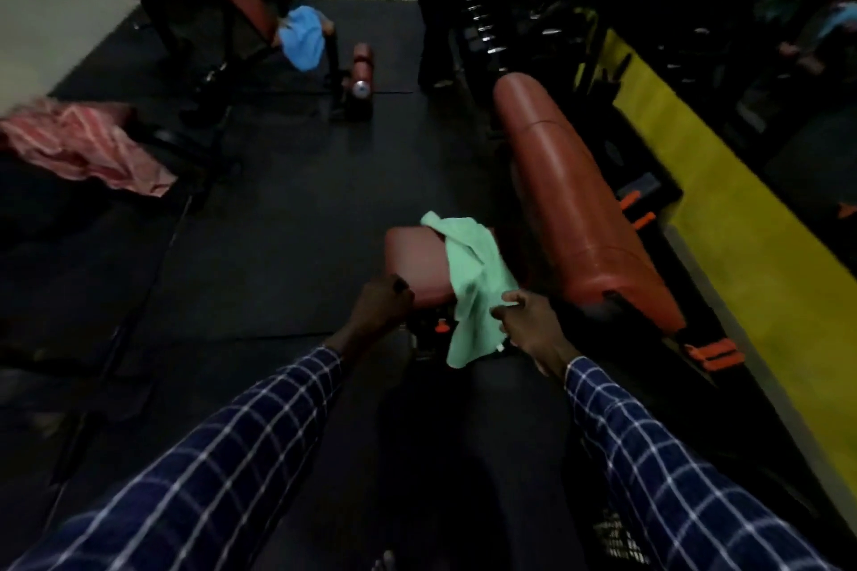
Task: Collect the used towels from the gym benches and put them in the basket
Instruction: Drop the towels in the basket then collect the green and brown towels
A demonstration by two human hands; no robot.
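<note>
A mint green towel (473,278) lies draped over the right side of a red bench seat pad (412,260) in front of me. My right hand (528,325) pinches the towel's lower right edge. My left hand (380,306) hovers at the seat pad's near left corner with fingers curled, holding nothing that I can see. A blue towel (303,37) hangs on a far bench at the upper left. A pink striped towel (79,144) lies on dark equipment at the left. A dark mesh basket (617,542) shows at the bottom edge.
A long red backrest pad (570,199) runs along the right, beside a yellow ledge (723,218). A dumbbell rack (510,19) and a person's legs (431,14) stand at the back. A red roller pad (362,70) sits mid-floor on black rubber mats.
</note>
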